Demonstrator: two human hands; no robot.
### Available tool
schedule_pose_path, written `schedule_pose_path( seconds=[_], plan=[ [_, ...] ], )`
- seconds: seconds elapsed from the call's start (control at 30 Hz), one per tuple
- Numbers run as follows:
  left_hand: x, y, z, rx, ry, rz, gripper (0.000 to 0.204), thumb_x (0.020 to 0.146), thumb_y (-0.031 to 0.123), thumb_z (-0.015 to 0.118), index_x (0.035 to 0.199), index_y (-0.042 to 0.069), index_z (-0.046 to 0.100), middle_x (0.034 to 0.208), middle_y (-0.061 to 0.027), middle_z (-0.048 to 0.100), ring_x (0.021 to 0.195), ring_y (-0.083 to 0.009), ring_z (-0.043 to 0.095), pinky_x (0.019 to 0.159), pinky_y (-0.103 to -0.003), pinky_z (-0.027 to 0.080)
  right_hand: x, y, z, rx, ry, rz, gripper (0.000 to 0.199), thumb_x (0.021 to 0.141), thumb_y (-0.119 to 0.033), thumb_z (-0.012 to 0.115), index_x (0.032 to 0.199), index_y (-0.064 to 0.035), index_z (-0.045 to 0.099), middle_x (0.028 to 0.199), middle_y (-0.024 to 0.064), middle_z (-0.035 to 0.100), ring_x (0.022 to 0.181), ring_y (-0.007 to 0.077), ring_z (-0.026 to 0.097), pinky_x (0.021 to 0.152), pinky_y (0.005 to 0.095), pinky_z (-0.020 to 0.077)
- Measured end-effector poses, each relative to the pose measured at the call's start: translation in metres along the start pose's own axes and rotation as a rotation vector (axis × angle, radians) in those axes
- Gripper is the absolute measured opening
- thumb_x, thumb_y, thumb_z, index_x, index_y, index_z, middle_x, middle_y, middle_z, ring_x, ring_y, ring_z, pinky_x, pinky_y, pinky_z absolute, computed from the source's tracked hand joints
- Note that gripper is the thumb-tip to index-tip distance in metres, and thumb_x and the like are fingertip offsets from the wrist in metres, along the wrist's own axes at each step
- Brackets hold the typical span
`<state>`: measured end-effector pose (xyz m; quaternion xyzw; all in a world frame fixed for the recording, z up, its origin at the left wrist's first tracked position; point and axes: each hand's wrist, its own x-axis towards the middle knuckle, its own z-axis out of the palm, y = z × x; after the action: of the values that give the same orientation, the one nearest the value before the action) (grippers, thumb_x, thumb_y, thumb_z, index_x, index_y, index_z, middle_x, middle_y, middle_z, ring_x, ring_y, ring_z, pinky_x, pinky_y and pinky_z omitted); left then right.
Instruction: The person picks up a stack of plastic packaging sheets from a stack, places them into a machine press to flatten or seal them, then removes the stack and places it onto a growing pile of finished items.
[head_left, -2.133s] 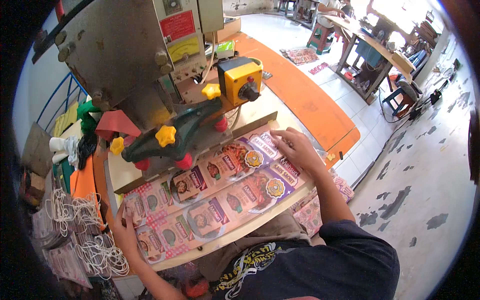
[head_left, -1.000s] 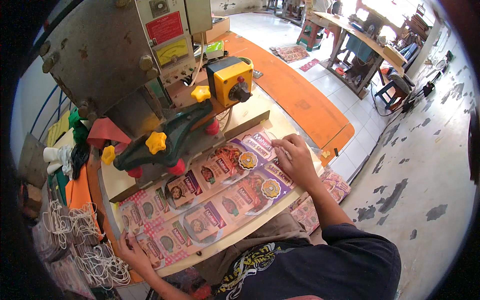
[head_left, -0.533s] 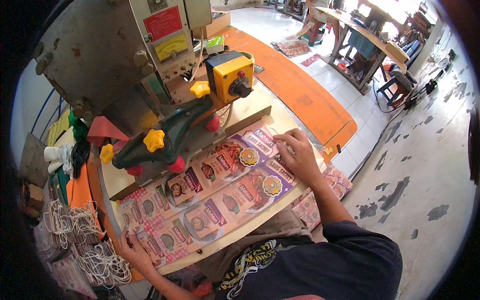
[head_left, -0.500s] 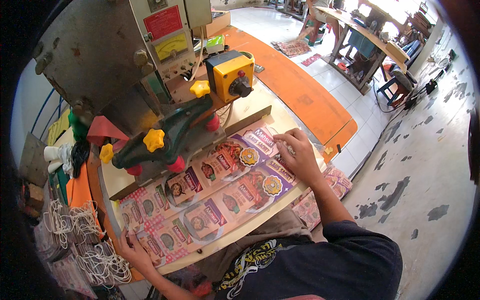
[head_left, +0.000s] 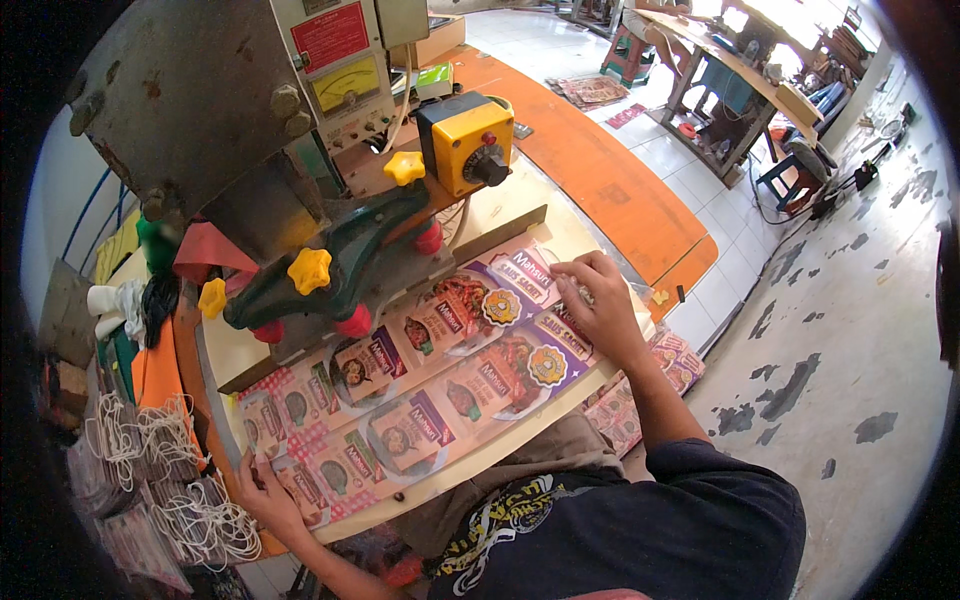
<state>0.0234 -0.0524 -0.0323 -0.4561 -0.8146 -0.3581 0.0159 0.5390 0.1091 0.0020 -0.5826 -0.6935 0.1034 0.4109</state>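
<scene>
at the far left, bundles of white string loops (head_left: 165, 480) are lying heaped beside the bench. the person's left hand (head_left: 262, 493) is gripping the near left corner of a long printed sheet of sachet packaging (head_left: 420, 385), thumb on top and the other fingers curling under its edge, so it is pinching the sheet. the sheet, patterned red at the left and purple at the right with pictures of food, is lying flat along the pale work table (head_left: 480, 455), running diagonally under the press. above it, the grey machine (head_left: 200, 110) is standing with its dark green arm (head_left: 330, 265) carrying yellow star knobs (head_left: 309, 270) and red knobs (head_left: 353, 322). a yellow control box (head_left: 463, 143) is sitting further right. the right hand (head_left: 600, 305) is resting on the sheet's far right end, fingers close together and bent, pressing down on the purple part. a stack of more printed sheets (head_left: 650, 390) is lying below the table edge.
</scene>
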Motion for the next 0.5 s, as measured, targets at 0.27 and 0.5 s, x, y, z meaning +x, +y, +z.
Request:
schedule_pose_path(
  seconds=[0.27,0.5],
  plan=[
    [-0.002,0.004,-0.002,-0.020,0.006,-0.016,0.040,0.105,0.031,0.061,0.123,-0.004,0.068,0.105,-0.0150,0.067,0.090,-0.0263,0.062,0.081,-0.039,0.049,-0.001,-0.004,-0.003,-0.023,-0.054,0.019,0.023,0.098,-0.018,0.067,0.115,-0.0038,0.074,0.104,0.0152,0.063,0.101,0.0292,0.062,0.091,0.0392,0.0494],
    [0.000,0.020,-0.006,0.034,0.002,0.026,0.042,0.105,0.033,0.061,0.122,-0.005,0.067,0.106,-0.0161,0.066,0.090,-0.0266,0.062,0.081,-0.039,0.049,-0.001,-0.001,0.002,0.009,0.015,0.019,0.022,0.094,-0.013,0.068,0.114,-0.0049,0.074,0.098,0.0150,0.064,0.096,0.0316,0.062,0.087,0.0421,0.0506]
  ],
)
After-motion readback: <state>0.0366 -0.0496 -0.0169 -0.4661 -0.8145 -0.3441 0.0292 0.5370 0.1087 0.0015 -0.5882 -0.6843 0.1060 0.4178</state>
